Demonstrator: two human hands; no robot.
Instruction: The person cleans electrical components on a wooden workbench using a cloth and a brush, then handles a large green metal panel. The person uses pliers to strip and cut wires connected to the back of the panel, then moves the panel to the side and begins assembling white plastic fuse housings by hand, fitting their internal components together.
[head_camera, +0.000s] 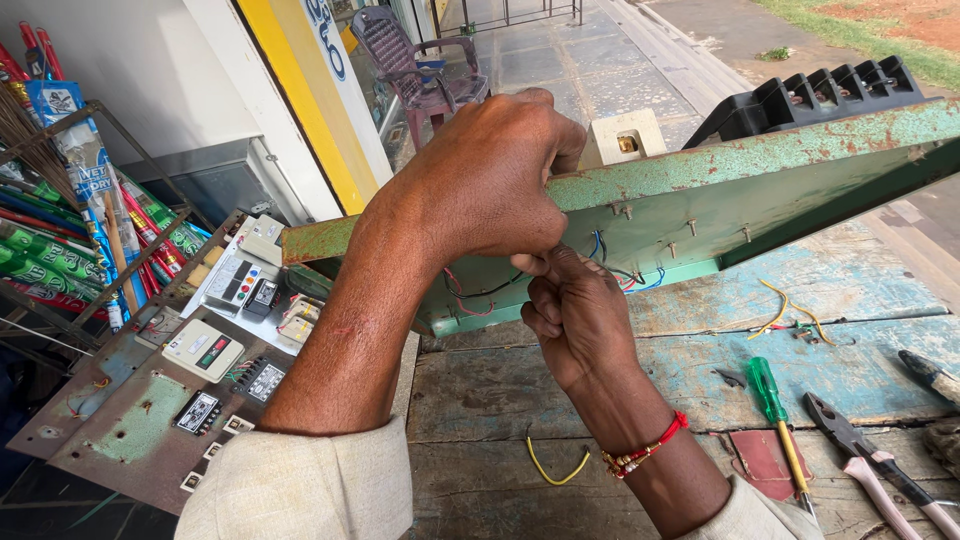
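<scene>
One rusty green metal panel (760, 190) is the biggest thing here, tilted up on edge above the worn wooden desk (480, 400), with studs and blue, red and black wires (620, 275) on its underside. Left hand (485, 185) is closed over the panel's top edge, gripping it. Right hand (575, 315) sits just below, fingers curled shut around the wires under the panel. On the desk to the right lie a green-handled screwdriver (775, 415) and pink-handled pliers (880, 465), near each other. Beside the desk on the left leans a second rusted panel (130, 420) carrying small meters. Smallest are two yellow wire offcuts (555, 472) on the desk near the right wrist.
</scene>
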